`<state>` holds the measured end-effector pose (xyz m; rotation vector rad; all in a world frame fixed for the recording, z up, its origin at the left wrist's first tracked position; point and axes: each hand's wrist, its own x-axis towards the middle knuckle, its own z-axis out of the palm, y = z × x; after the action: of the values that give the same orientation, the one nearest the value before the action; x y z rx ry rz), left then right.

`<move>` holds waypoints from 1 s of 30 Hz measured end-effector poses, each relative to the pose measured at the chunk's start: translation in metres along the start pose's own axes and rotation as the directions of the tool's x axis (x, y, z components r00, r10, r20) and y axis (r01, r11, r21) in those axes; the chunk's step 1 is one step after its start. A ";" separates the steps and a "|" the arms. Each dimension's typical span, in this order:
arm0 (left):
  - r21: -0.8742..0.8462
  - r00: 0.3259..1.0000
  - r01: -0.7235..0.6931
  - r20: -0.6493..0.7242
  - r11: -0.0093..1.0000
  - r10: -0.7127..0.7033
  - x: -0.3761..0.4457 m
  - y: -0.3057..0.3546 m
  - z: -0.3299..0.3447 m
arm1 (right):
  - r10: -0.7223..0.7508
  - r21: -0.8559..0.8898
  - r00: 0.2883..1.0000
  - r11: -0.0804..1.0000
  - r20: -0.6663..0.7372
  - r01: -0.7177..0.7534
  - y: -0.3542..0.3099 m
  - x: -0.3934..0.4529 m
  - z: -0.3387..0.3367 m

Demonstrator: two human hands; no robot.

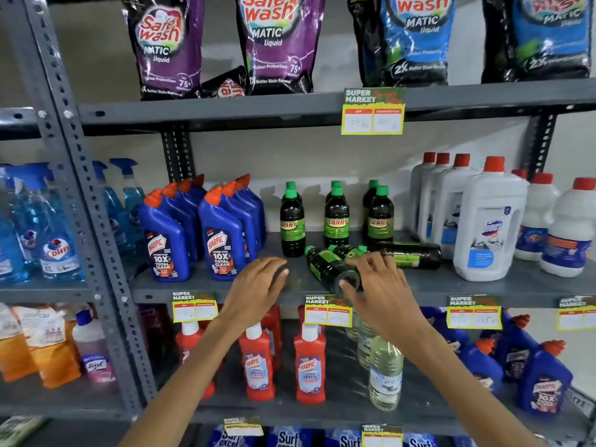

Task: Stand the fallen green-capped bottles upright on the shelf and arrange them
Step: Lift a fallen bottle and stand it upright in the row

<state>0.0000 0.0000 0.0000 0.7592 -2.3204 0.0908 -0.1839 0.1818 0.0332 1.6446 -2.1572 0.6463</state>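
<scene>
Both hands reach onto the grey middle shelf (206,287). The left hand (258,285) lies palm down with its fingers loosely curved and together, hovering over or resting on the bare shelf surface; it grips nothing that shows. The right hand (379,282) is spread, fingers splayed over the base end of a fallen green-capped bottle (325,267). The fingertips touch or nearly touch it, but whether they have closed around it cannot be told.

That bottle lies on its side between the two hands, cap pointing back and left, base towards the shelf edge. Just beyond the right hand a second fallen bottle (350,251) lies partly hidden behind the fingers, and to the right of that hand a third fallen bottle (409,254) lies stretched along the shelf. Behind the hands, three short rows of upright green-capped bottles (336,221) stand with SUNNY labels facing forward.

To the left of the left hand stand blue Harpic bottles (222,237); well to the right of the right hand stand white jugs with red caps (490,221). Yellow price tags (328,310) hang from the shelf edge below the wrists.
</scene>
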 end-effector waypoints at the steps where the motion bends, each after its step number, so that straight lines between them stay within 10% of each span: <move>1: -0.007 0.999 0.029 0.036 1.000 -0.029 0.001 -0.006 0.005 | 0.046 -0.009 0.997 0.999 0.054 -0.045 -0.001 0.007 0.005; 11: -0.040 0.948 0.144 0.291 0.989 -0.126 0.023 -0.040 0.036 | 0.235 -0.227 0.902 0.961 0.362 -0.159 -0.032 0.088 0.036; 18: 0.015 0.915 0.135 0.381 0.991 -0.131 0.032 -0.056 0.047 | 0.335 -0.350 0.894 0.910 0.299 -0.224 -0.042 0.102 0.063; 30: 0.068 0.943 0.058 0.323 0.996 -0.077 0.030 -0.061 0.053 | 0.268 0.149 0.960 0.949 0.079 -0.277 -0.035 0.078 0.071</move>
<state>-0.0164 -0.0790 -0.0300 0.9423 -2.6094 -0.0001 -0.1707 0.0720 0.0209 1.4657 -2.4577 0.8813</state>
